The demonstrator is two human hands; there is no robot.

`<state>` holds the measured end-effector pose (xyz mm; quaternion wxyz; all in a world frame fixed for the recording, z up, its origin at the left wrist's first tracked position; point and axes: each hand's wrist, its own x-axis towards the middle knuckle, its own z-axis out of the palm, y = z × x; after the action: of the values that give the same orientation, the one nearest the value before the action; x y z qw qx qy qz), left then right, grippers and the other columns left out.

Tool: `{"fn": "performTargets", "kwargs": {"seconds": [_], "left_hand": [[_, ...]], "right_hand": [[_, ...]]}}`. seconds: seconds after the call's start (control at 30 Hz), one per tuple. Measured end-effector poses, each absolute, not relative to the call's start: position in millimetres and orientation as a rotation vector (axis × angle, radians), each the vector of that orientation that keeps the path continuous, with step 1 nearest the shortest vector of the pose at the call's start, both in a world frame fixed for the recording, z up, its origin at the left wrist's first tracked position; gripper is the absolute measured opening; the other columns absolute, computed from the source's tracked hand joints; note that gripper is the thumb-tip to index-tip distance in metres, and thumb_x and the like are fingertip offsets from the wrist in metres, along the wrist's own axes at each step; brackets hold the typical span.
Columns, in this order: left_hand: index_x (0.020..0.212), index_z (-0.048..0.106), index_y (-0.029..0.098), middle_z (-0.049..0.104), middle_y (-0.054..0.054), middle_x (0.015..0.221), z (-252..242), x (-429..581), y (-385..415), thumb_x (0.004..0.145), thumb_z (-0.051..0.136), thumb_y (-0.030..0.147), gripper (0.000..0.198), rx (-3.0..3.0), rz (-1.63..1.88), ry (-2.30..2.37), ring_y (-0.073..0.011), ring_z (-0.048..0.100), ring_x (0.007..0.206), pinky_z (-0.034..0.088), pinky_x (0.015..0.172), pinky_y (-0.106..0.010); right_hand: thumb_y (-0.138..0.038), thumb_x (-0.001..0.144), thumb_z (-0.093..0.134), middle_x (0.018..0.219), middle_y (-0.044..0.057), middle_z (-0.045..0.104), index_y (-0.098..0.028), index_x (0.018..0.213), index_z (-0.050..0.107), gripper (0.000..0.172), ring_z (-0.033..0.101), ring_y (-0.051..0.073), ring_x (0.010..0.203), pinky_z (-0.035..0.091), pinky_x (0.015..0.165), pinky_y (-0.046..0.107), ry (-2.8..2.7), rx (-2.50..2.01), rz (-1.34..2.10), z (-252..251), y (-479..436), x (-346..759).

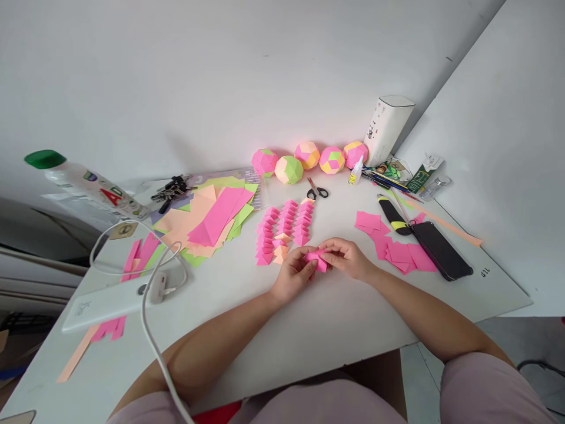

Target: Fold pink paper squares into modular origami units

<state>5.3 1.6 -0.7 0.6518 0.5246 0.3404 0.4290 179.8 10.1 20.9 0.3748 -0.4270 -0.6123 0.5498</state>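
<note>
Between my two hands, above the front middle of the table, is a small pink paper piece (318, 259), partly folded. My left hand (293, 275) is closed on its left side, thumb on top. The fingers of my right hand (348, 259) pinch its upper right edge. Just beyond my hands stand rows of folded paper units (286, 221), mostly pink with a few peach ones. Flat pink paper squares (399, 253) lie in a loose pile to the right.
Several paper balls (289, 169) line the wall behind scissors (318, 189) and a glue bottle (355, 171). Coloured sheets (216, 215) lie at left, near a white power bank (106, 303) and its cable (148, 330). A box cutter (392, 215) and black phone (441, 250) are at right.
</note>
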Motion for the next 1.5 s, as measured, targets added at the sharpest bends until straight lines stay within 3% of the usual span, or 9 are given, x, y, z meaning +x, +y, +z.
{"fn": "performTargets", "kwargs": {"seconds": [0.6, 1.07, 1.33, 1.5], "left_hand": [[0.097, 0.055, 0.018, 0.056, 0.001, 0.065, 0.8, 6.7, 1.1, 0.077, 0.062, 0.036, 0.027, 1.182, 0.986, 0.816, -0.0087, 0.050, 0.052, 0.042, 0.048, -0.022], [0.099, 0.055, 0.017, 0.062, 0.000, 0.066, -1.1, 8.0, 1.0, 0.075, 0.064, 0.038, 0.034, 1.160, 1.006, 0.884, -0.0126, 0.060, 0.058, 0.050, 0.057, -0.028], [0.088, 0.050, 0.018, 0.061, 0.000, 0.074, -3.9, 9.0, 1.9, 0.076, 0.063, 0.040, 0.028, 1.157, 1.031, 0.861, -0.0110, 0.060, 0.059, 0.051, 0.056, -0.027], [0.086, 0.048, 0.018, 0.058, -0.002, 0.086, -1.2, 8.8, 1.8, 0.078, 0.060, 0.039, 0.026, 1.217, 1.038, 0.852, -0.0121, 0.062, 0.067, 0.049, 0.051, -0.023]], "right_hand": [[-0.034, 0.081, 0.057, 0.068, 0.002, 0.063, -0.017, 0.092, 0.059, 0.021, 0.062, 0.014, 0.065, 0.051, 0.061, 0.028, -1.648, -1.118, 1.343, 24.9, 8.9, 179.5], [-0.025, 0.083, 0.049, 0.077, 0.004, 0.066, -0.019, 0.091, 0.061, 0.016, 0.058, 0.012, 0.061, 0.046, 0.054, 0.023, -1.919, -1.123, 0.990, 21.3, 7.1, 179.9], [-0.028, 0.082, 0.054, 0.082, 0.005, 0.068, -0.020, 0.100, 0.060, 0.021, 0.062, 0.015, 0.069, 0.051, 0.064, 0.028, -2.001, -1.031, 0.951, 18.7, 3.9, 178.4], [-0.029, 0.086, 0.048, 0.078, 0.005, 0.067, -0.020, 0.094, 0.062, 0.019, 0.060, 0.014, 0.062, 0.048, 0.054, 0.024, -2.009, -1.109, 0.900, 16.9, 4.7, 178.2]]}}
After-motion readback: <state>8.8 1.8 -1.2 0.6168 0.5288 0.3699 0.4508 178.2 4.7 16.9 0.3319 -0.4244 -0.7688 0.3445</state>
